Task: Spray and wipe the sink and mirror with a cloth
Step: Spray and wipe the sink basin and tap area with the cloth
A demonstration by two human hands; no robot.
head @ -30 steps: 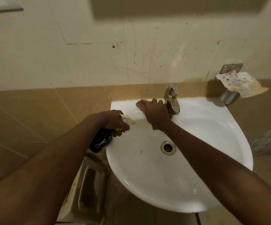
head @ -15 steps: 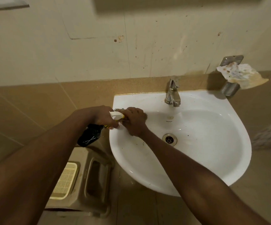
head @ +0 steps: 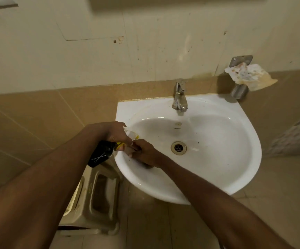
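The left hand (head: 114, 133) grips a black spray bottle (head: 101, 154) at the sink's (head: 217, 177) left rim. Just beside it the right hand (head: 143, 151) presses a cloth (head: 130, 150) — bunched under curled fingers — against the basin's left inner wall. Farther right, the drain (head: 178, 147) and tap (head: 179, 97).

The sink (head: 217, 159) in front of me is a white basin with a rounded near edge and a straight far edge against the tan tiled wall; a metal drain ring sits in its bowl, dark specks dot the surface. The spray bottle (head: 101, 155) is black with a white scissors mark and a white and yellow trigger head; it tilts over the sink's left rim, head toward the bowl, body hanging out to the left. The cloth (head: 130, 150) is mostly hidden, a pale bunched bit on the left inner wall of the bowl
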